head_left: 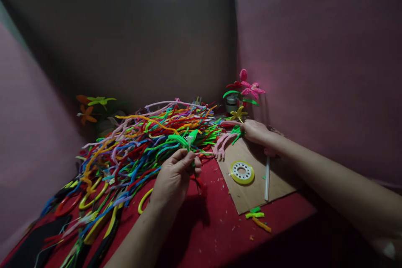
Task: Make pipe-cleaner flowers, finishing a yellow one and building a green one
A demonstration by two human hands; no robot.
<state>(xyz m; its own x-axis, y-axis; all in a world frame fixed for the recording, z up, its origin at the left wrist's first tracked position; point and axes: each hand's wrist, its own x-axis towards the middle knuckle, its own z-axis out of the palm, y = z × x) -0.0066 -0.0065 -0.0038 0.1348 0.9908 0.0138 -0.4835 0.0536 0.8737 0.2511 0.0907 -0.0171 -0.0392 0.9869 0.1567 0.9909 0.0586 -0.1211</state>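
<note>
Left hand (174,173)'s closest, grip pinching the green sprig (189,140) left of the tape (236,172); I'd keep it light, below the leafy bit. Right hand (255,131), beyond the tape: can't tell its grip.

1. At the far edge of the cardboard (259,176), my right hand (256,130) is turned so my fingertips are hidden; I can't tell what I grip.
2. Left of the cardboard, my left hand (176,173) covers the lower part of the green piece (180,138); its pale tips are too small to make out.
3. Over the cardboard's right side, my right forearm (323,171) hides a corner.
4. Far left of the cardboard, my view's bottom edge cuts off black-and-yellow handles (96,231).
</note>
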